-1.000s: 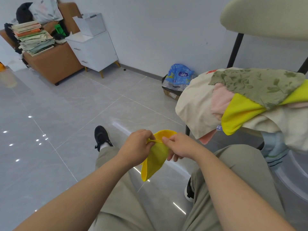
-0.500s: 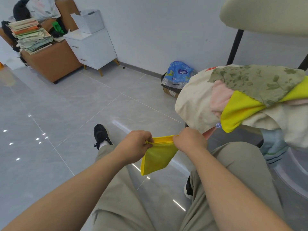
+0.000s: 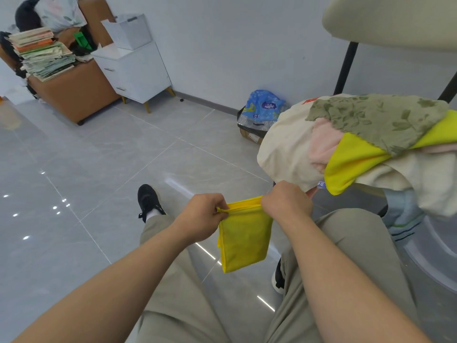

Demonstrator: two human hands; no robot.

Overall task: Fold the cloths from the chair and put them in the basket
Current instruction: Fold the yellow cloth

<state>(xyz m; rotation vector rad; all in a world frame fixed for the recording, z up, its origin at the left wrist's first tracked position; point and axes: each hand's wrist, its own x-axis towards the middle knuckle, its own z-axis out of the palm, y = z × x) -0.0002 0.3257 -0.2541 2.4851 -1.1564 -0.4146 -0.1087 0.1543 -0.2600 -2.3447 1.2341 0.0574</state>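
Left hand [image 3: 201, 220] and right hand [image 3: 286, 203] each pinching a top corner of folded yellow cloth [image 3: 243, 237], hanging taut between them over knees. Cloth pile [image 3: 366, 147] right of right hand.

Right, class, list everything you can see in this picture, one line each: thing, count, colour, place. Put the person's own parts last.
folded cloth: one, yellow, hanging between both hands, centre.
cloth pile: one heap, cream, pink, leafy green, yellow, pale blue, on the chair, right.
chair: one, cream back, black frame, top right.
cabinet: one, white, upper left.
box: one, white, on the cabinet.
paper stack: one, mixed colours, on the sofa.
sofa: one, brown, far left.
blue pack: one, in a carton by the wall.
shoes: two, black, on the grey floor.
left hand: one, pinching the cloth's top left corner.
right hand: one, gripping its top right corner.
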